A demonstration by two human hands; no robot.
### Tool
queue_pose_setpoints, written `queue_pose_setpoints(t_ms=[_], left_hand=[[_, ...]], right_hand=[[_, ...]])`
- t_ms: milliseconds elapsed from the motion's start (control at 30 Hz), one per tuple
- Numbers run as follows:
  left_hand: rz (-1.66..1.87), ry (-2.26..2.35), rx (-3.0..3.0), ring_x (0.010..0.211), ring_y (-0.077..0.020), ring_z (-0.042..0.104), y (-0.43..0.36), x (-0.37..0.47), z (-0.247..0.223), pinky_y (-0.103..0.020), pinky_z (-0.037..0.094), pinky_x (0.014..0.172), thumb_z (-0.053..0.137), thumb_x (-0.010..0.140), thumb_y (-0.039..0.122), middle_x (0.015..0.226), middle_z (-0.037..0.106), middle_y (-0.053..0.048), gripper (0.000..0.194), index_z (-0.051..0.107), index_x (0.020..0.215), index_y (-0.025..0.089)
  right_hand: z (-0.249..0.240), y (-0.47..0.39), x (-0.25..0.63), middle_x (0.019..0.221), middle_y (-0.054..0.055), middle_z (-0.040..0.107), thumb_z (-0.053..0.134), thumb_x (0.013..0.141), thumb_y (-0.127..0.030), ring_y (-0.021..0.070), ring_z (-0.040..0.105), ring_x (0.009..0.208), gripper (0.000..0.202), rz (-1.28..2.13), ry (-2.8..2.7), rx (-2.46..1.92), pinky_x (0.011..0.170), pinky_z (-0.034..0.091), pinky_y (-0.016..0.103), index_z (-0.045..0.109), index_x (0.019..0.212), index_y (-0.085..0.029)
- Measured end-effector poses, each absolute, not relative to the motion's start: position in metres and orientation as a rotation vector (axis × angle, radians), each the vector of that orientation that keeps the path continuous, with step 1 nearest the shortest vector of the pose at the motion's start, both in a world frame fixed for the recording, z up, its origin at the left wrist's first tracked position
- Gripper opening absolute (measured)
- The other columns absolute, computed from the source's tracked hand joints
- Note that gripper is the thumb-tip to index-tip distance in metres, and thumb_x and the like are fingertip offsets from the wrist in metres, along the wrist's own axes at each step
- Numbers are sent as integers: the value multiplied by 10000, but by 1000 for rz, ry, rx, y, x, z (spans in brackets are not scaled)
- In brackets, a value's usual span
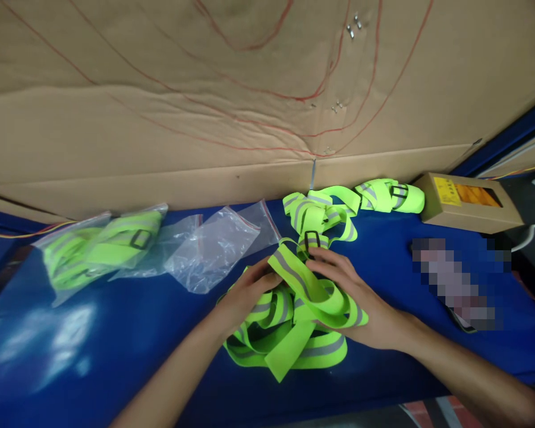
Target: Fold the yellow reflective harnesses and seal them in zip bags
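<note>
A loose pile of neon-yellow reflective strap (289,351) with a grey stripe lies in loops on the blue table in front of me. My left hand (249,291) is closed on the strap from the left, its fingertips partly hidden behind a raised band. On the other side, my right hand (352,297) grips the looped strap, with its fingers reaching toward a black buckle (312,239). Just beyond my hands sits another tangled reflective strap (310,211). Whether it joins the one in my hands I cannot tell.
Clear zip bags (214,246) lie to the left, beside bagged reflective straps (102,246). At the back right are a folded strap (390,196) and a cardboard box (468,205). A blurred-out phone-like object (455,285) rests on the right. A cardboard wall (160,131) borders the table (160,339).
</note>
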State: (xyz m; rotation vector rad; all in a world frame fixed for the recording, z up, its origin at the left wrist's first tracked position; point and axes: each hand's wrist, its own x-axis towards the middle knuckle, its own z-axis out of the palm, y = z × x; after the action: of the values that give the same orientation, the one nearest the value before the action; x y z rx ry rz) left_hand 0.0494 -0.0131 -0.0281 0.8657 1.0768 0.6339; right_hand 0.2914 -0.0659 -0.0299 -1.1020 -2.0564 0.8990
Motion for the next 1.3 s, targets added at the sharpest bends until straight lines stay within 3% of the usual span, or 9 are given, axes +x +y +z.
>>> queue_pose_setpoints(t_ms=[100,200,533,633,767,867,1033,1133,1300], left_hand=[[649,1110,852,1121,-315,701,-13,49,-28,-366,532,982,841,710,452,991,791,-58,437,763,1050,187],[620,1126,840,1029,-301,730,-14,50,-26,-344,565,881,831,701,414,918,788,-50,417,762,1044,185],[956,1123,689,696,-214,714,-8,40,-26,-259,534,565,768,712,423,843,751,-62,320,698,848,142],[1057,1203,799,758,-223,715,-5,32,-29,-280,562,615,727,733,415,912,752,-50,333,703,949,162],[1193,1374,1205,1038,-254,690,-4,20,-27,-316,562,894,726,766,349,1082,745,-44,384,708,1121,205],[1198,1489,1575,1119,-270,652,-4,13,-25,-343,507,1013,787,742,358,1160,724,-48,514,683,1225,215],[1116,1387,1772,1131,-299,658,-9,2,-9,-376,508,1023,744,796,463,1193,720,-73,516,670,1242,213],[1091,1300,1868,1068,-301,671,-16,-4,21,-380,528,982,716,837,483,1033,732,-60,430,693,1171,214],[988,1242,2081,932,-230,663,-21,-2,81,-302,543,868,663,911,326,944,709,-34,237,726,1105,205]], right_hand=[[-17,-65,294,1547,130,479,712,896,-195,278,433,1474,523,935,-2069,-942,1188,392,460,529,1377,-290],[-11,-64,292,1356,134,616,741,880,-195,246,605,1284,285,1073,-1931,-831,1065,492,377,587,1114,-242],[2,-74,304,784,-9,672,802,841,-272,122,673,642,277,1718,-1454,-749,583,545,218,538,898,-210],[4,-72,309,744,-33,659,730,906,-226,86,605,461,163,1450,-1558,-924,419,458,186,569,930,-216],[-1,-68,317,844,14,700,684,884,-108,160,690,689,163,294,-1661,-1272,620,557,286,654,972,-242],[-6,-67,325,943,51,722,711,869,-122,215,709,828,253,-62,-1541,-1366,694,576,342,656,1075,-259],[-13,-68,330,1181,93,744,610,927,-142,276,743,1017,388,-70,-1621,-1416,829,597,401,593,1299,-250],[-13,-67,325,1200,77,736,561,939,-110,253,738,1026,454,-3,-1710,-1410,850,585,365,545,1355,-288],[7,-75,315,1123,47,690,695,915,-216,204,714,982,522,747,-1766,-1091,831,591,304,449,1367,-306]])
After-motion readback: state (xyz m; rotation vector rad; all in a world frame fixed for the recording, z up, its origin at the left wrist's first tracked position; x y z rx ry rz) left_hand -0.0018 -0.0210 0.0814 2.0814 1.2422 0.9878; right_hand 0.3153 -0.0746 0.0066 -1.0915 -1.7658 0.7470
